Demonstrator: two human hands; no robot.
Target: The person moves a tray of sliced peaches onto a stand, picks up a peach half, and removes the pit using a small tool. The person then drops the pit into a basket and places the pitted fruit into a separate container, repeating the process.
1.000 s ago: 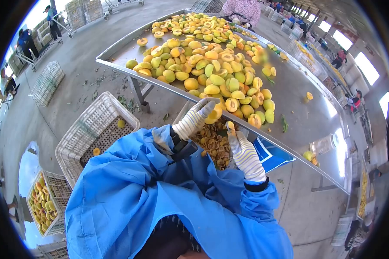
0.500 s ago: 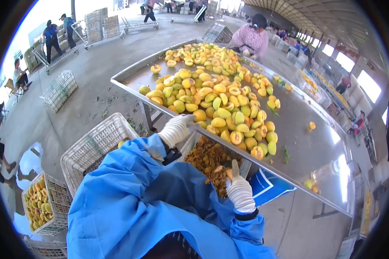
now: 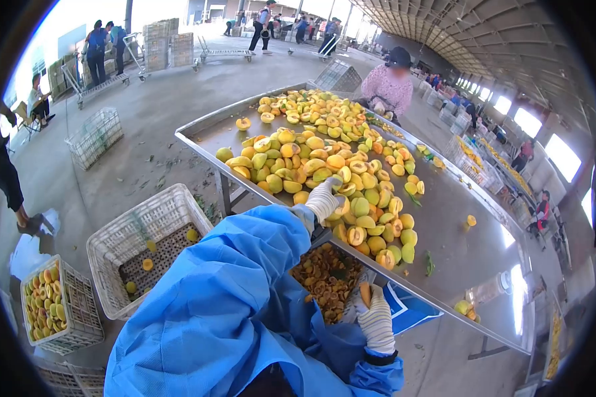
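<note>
In the head view, my left hand (image 3: 323,202), in a striped white glove, reaches over the near edge of the metal table into a heap of yellow peaches (image 3: 359,206), many of them halved. Its fingers curl at a peach near the front of the heap. My right hand (image 3: 377,323), gloved the same way, is low beside the crate of brown peach scraps (image 3: 328,281) under the table edge. A slim orange-brown piece (image 3: 365,293) sticks up from its closed fingers; I cannot tell what it is.
The steel table (image 3: 457,228) slopes away to the right. A white basket (image 3: 106,245) holding a few peaches stands at left, near a fuller basket (image 3: 63,331). Across the table is a person in a pink top (image 3: 387,89). A clear jar (image 3: 490,288) lies at the right.
My left hand has moved from the table's edge into the peach heap. Several peaches now show in the left basket. My right hand has lowered slightly, and the view has shifted.
</note>
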